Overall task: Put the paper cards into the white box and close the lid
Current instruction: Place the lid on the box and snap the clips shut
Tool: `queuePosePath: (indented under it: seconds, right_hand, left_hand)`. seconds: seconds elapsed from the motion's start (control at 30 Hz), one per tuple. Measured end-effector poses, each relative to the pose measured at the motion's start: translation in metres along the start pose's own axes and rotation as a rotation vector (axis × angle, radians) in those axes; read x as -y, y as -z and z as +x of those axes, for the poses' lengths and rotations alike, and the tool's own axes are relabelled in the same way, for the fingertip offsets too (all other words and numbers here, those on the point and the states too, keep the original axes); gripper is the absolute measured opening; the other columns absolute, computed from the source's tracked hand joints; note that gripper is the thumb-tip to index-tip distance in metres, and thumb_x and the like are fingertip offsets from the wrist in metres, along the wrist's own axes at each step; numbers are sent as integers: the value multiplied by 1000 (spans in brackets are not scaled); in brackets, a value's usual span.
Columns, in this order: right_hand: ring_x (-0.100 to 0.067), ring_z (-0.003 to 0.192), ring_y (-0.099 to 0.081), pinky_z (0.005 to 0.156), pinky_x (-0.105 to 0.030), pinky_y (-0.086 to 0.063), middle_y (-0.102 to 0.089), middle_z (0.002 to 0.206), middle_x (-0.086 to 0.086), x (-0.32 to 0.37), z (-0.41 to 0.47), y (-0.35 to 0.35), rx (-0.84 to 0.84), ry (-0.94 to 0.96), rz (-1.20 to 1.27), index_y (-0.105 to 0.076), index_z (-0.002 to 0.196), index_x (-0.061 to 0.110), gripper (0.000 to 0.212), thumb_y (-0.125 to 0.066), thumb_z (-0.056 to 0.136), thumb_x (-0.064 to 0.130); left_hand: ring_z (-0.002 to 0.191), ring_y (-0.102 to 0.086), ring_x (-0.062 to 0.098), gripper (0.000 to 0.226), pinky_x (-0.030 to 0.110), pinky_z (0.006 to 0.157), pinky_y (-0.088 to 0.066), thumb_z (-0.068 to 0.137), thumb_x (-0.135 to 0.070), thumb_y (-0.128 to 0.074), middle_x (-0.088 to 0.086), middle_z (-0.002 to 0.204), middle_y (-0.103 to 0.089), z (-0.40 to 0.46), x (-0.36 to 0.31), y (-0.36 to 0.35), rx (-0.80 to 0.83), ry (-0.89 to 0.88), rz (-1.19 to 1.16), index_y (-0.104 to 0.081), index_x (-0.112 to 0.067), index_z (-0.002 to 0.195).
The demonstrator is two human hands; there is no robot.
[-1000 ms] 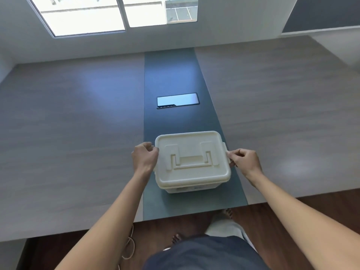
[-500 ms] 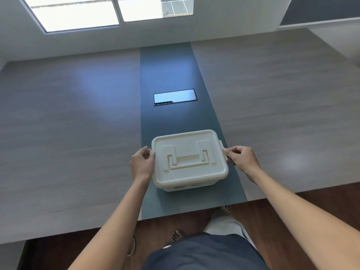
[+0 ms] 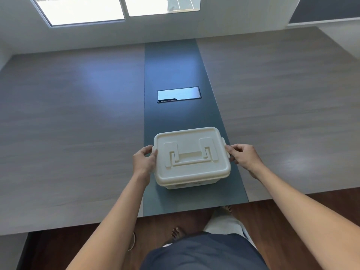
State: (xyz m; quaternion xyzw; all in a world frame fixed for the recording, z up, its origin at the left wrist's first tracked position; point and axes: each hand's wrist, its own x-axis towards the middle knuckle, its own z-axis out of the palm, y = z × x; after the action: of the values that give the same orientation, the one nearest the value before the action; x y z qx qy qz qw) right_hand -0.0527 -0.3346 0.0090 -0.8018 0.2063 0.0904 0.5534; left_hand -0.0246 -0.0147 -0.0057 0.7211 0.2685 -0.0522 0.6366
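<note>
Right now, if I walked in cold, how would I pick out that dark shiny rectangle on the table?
Find the dark blue-grey strip running down the middle of the wood-grain table. Follow it away from the white box held between the left hand and right hand. The glossy rectangle lies flat beyond the box, reflecting the window light.

It looked like an office or meeting room. The long bench [image 3: 78, 133] had a grey wood-grain top with a dark strip [image 3: 175, 65] down its middle, and a flush cable hatch [image 3: 178, 94] was set into that strip. Behind it stood a plain white wall with windows [image 3: 83, 8], and the floor [image 3: 292, 207] was dark wood.
</note>
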Motion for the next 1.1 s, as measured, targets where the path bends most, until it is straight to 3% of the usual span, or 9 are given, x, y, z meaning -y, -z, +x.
queuePosePath:
  seconds: [0.07, 0.27, 0.4, 0.5, 0.67, 0.77, 0.83, 1.0, 1.1]
  right_hand:
    - [-13, 69, -66, 60, -20, -48, -74, 86, -1, -3, -1, 3, 31, 10, 12, -73, 94, 13, 17, -65, 94, 28]
    - [-15, 79, -65, 66, -27, -50, -74, 96, -6, -12, 0, -1, 48, 15, 44, -73, 103, 13, 19, -64, 95, 28]
    - [-25, 97, -70, 83, -41, -59, -72, 111, -9, -14, 7, -7, 88, -110, 142, -66, 116, 12, 28, -59, 97, 32]
    - [-26, 89, -70, 80, -42, -59, -75, 103, -10, -12, 6, -13, 197, -231, 201, -68, 112, 10, 37, -47, 102, 39]
    - [-25, 89, -68, 71, -38, -59, -74, 105, -13, -9, 9, -14, 178, -236, 253, -68, 116, 3, 38, -47, 103, 33]
    - [-24, 91, -68, 81, -39, -58, -74, 106, -10, -10, 10, -14, 126, -209, 258, -67, 121, 2, 35, -55, 100, 28]
    - [-17, 94, -67, 83, -29, -53, -73, 107, -4, -9, 10, -11, 36, -98, 110, -68, 121, 5, 33, -61, 97, 27]
    - [-18, 86, -63, 75, -27, -44, -68, 90, 1, -4, 6, -16, -150, 148, -280, -75, 106, 9, 26, -61, 96, 28]
    - [-26, 80, -61, 69, -29, -43, -63, 83, -5, -9, 4, -23, -236, 198, -360, -76, 95, 6, 28, -57, 98, 28]
  left_hand:
    - [110, -66, 21, 38, 34, 99, -51, 91, -19, -71, 6, 125, -66, 1, 2, 5, 38, -1, -5, -63, -7, 126]
    - [101, -65, 13, 38, 11, 69, -49, 94, -19, -66, 6, 126, -66, -2, 9, 11, 109, -56, 43, -61, -5, 130]
    - [90, -68, 11, 35, 16, 66, -52, 101, -30, -55, 4, 116, -71, -7, 14, 8, 152, 33, 37, -61, -10, 128]
    - [76, -69, 12, 30, 24, 56, -54, 103, -37, -48, 0, 98, -74, -8, 11, 9, 219, 136, 18, -64, -16, 116]
    - [86, -69, 23, 32, 45, 88, -58, 100, -32, -56, 10, 103, -74, 0, 7, 9, 172, 142, -3, -65, -6, 115]
    - [80, -67, 18, 20, 33, 76, -57, 98, -28, -60, 7, 96, -73, 2, 6, 9, 114, 105, 14, -67, -9, 98]
    - [77, -66, 16, 17, 26, 69, -53, 97, -22, -61, 5, 92, -72, 1, 4, 8, 74, 41, 35, -68, -7, 98]
    - [89, -69, 28, 8, 42, 82, -58, 92, -20, -64, 9, 95, -72, 0, 2, -2, -53, -110, 223, -70, -14, 91]
    - [84, -59, 25, 20, 30, 79, -48, 97, -25, -58, 8, 102, -60, -6, 1, -9, -138, -229, 404, -69, -8, 96]
